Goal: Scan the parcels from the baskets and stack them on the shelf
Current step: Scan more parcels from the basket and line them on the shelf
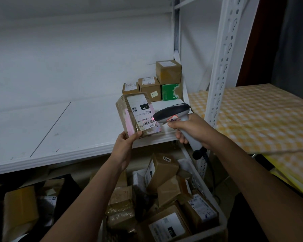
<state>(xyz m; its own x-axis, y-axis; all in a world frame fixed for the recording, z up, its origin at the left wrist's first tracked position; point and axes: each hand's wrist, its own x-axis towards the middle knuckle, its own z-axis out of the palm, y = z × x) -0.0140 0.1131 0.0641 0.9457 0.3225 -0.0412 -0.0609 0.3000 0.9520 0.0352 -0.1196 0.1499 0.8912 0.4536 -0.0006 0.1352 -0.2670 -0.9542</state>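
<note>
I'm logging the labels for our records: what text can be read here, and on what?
"15H": black patch on the held brown cardboard parcel's label.
"15H-159-A03-210": same label, above its barcode.
"B2Q5": sticker on a brown cardboard box in the white basket.
Other labels: too small or blurred.

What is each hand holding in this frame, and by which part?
The left hand pinches the labelled parcel by its bottom corner. The right hand grips the barcode scanner by its handle, nose at the parcel's barcode.

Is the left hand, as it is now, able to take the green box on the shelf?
Probably not: the left hand already grips a parcel, and that parcel lies between it and the green box.
</note>
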